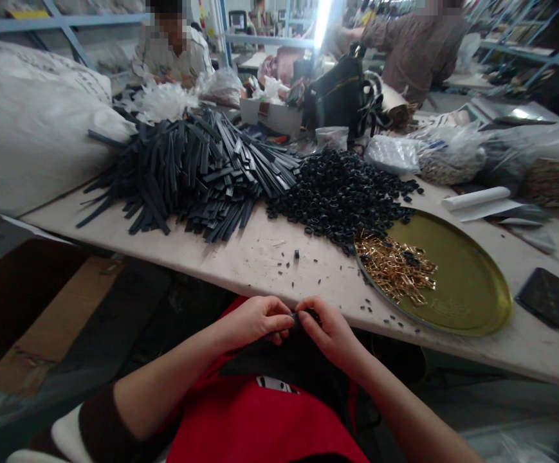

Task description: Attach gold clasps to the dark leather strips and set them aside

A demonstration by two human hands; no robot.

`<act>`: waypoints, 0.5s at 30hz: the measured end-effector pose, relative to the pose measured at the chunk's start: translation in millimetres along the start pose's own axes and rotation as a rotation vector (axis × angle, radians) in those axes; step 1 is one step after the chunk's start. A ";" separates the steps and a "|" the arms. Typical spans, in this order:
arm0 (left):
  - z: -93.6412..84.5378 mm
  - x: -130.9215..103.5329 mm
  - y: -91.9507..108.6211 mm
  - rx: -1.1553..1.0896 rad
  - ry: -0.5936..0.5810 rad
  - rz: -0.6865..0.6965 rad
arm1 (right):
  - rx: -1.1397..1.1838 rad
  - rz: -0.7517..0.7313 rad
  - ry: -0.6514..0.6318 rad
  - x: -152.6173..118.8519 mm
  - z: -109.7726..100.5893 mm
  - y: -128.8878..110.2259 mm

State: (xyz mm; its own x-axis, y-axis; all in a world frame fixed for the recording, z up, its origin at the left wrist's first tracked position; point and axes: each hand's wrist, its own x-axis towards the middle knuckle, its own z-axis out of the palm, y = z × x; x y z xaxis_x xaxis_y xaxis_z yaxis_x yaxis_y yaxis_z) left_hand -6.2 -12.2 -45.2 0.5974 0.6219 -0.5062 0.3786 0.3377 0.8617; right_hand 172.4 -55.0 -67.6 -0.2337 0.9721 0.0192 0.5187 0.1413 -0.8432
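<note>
My left hand [267, 318] and my right hand [327, 328] meet just in front of the table edge, above my lap. Fingers of both are closed in a pinch on a dark strip [296, 323]; most of it is hidden by the fingers and blends into the dark cloth below. Beyond my hands lies a big heap of black strips [197, 167]. To its right is a pile of small black loops [339, 190]. Gold-coloured metal buckles [399, 267] lie in the left part of a round olive-yellow tray [476, 289], with a few black loops among them.
A bulky white sack [33, 128] fills the left end of the table [240, 260]. A dark phone-like slab [548, 297] lies right of the tray. A black bag [337, 96] and plastic-wrapped bundles stand behind. Below left is an open cardboard box [52, 328]. Two people are at the far side.
</note>
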 end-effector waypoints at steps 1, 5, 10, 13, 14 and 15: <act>-0.7 -2.0 1.7 0.061 -0.006 -0.016 | -0.017 0.008 0.018 -0.8 0.3 0.9; 0.2 -2.0 5.1 0.240 0.003 0.021 | -0.054 -0.028 0.004 -3.1 1.6 0.3; -0.8 14.8 8.7 0.347 -0.023 0.083 | -0.048 -0.034 0.045 6.3 5.9 2.5; -13.5 32.0 18.8 0.571 0.035 0.178 | -0.106 0.039 0.128 30.1 5.5 11.7; -20.9 38.8 23.1 0.682 0.095 0.221 | -0.155 0.056 0.167 40.4 4.8 15.9; -30.1 45.7 27.4 0.794 0.176 0.254 | -0.218 0.062 0.210 50.8 4.2 20.5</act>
State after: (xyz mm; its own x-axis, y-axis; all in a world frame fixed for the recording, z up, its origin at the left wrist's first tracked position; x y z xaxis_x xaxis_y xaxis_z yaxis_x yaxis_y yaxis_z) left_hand 10.2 46.7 -43.7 0.6375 0.7350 -0.2310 0.6708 -0.3820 0.6357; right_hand 167.7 -3.5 -86.2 -0.0326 0.9943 0.1016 0.6958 0.0956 -0.7118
